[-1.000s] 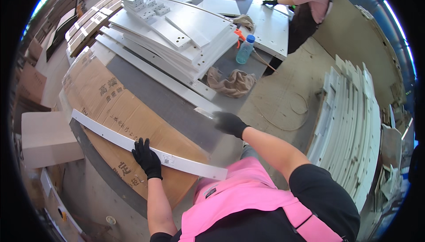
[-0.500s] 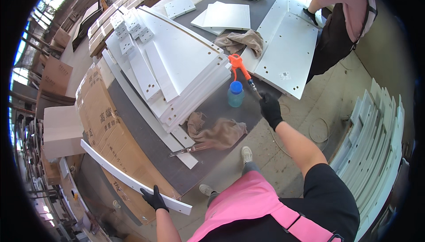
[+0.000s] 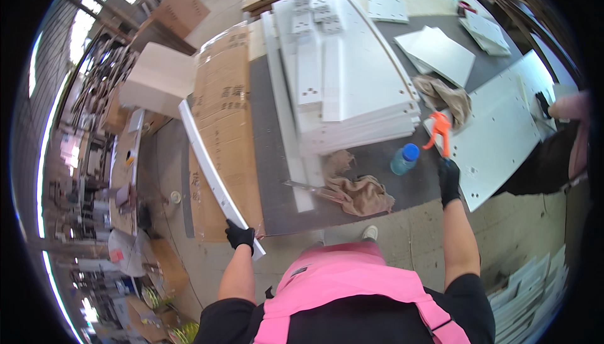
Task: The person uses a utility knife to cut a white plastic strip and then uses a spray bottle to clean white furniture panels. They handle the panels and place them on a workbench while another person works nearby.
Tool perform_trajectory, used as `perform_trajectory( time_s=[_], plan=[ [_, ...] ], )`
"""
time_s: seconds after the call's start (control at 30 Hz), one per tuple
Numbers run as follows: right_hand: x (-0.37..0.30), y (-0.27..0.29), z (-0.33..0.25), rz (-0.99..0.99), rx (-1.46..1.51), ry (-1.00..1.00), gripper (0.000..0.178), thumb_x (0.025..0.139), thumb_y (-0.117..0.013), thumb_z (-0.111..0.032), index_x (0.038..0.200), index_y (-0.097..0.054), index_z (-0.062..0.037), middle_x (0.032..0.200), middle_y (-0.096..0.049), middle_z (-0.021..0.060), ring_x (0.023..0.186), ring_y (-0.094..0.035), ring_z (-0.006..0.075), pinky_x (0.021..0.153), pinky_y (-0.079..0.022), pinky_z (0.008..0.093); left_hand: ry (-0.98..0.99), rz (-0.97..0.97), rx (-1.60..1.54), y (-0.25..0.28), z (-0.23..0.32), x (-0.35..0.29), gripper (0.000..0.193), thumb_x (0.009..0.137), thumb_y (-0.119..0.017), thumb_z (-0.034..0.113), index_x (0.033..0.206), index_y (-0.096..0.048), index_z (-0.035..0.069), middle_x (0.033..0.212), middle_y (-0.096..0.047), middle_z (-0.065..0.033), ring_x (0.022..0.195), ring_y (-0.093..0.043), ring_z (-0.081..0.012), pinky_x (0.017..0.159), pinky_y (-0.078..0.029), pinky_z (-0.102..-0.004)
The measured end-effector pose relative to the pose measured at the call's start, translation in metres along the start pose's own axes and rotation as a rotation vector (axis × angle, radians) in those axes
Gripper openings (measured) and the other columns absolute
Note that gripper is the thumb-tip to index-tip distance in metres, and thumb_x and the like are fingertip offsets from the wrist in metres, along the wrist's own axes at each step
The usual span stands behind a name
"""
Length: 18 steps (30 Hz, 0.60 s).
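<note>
My left hand [image 3: 240,234], in a black glove, is closed around the near end of a long, narrow white strip [image 3: 211,171]. The strip slants up and away over a brown cardboard sheet. On the other side, my gloved right hand [image 3: 448,180] is closed at the lower end of an orange air blow gun [image 3: 442,131], its nozzle end pointing away from me. Just left of the gun stands a blue-capped bottle [image 3: 404,159]. A crumpled brown rag [image 3: 362,194] lies near the table's front edge, beside a long thin tool [image 3: 308,186].
A stack of white panels [image 3: 371,79] fills the middle of the dark table, with smaller drilled pieces on top. Left of it lies the cardboard sheet [image 3: 220,124]. Another rag [image 3: 443,95] and a large white panel [image 3: 497,136] are at right, where a co-worker's gloved hand [image 3: 542,101] works.
The whole view has swung, so the table sits squarer in front of me. My right hand has moved from the hose fitting up close to the gun. My left hand keeps hold of the strip.
</note>
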State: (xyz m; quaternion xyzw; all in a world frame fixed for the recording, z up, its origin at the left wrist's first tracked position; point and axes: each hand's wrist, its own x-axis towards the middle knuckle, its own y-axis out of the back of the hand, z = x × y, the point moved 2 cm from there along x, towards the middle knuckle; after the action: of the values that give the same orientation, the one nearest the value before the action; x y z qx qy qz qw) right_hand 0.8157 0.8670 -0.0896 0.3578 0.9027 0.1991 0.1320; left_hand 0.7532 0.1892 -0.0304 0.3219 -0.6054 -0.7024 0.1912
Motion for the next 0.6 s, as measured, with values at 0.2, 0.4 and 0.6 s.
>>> perform_trajectory(
  time_s=[0.2,0.4,0.6],
  plan=[
    [-0.032,0.065,-0.031,0.304,0.198,0.14,0.014,0.094,-0.053,-0.019,0.093,-0.063,-0.0099,0.066,-0.046,-0.0053,0.051,-0.036,0.0049,0.047,-0.03,0.0231,-0.155,0.016,0.006,0.012,0.011,0.019,0.104,0.062,-0.081,0.031,0.15,-0.027,0.016,0.123,-0.049,-0.0204,0.114,-0.053,-0.0367,0.095,-0.048,-0.0455],
    [-0.136,0.093,-0.205,0.243,0.212,0.228,0.03,0.091,-0.054,-0.01,0.12,-0.059,-0.0044,0.074,-0.047,-0.0047,0.058,-0.037,0.0016,0.051,-0.03,0.0189,-0.337,0.026,-0.091,0.018,-0.006,0.043,0.097,0.066,-0.083,0.032,0.148,-0.034,0.013,0.12,-0.051,-0.0203,0.114,-0.052,-0.0377,0.097,-0.044,-0.0454],
    [-0.215,-0.061,-0.313,-0.372,-0.289,0.794,0.021,0.084,-0.064,-0.009,0.104,-0.061,-0.0046,0.082,-0.064,0.0176,0.072,-0.065,0.036,0.062,-0.049,0.0405,-0.573,0.136,-0.821,0.049,0.025,0.034,0.073,0.087,-0.067,0.035,0.144,-0.036,0.004,0.13,-0.05,-0.0196,0.121,-0.048,-0.0326,0.098,-0.042,-0.0426]
  ],
)
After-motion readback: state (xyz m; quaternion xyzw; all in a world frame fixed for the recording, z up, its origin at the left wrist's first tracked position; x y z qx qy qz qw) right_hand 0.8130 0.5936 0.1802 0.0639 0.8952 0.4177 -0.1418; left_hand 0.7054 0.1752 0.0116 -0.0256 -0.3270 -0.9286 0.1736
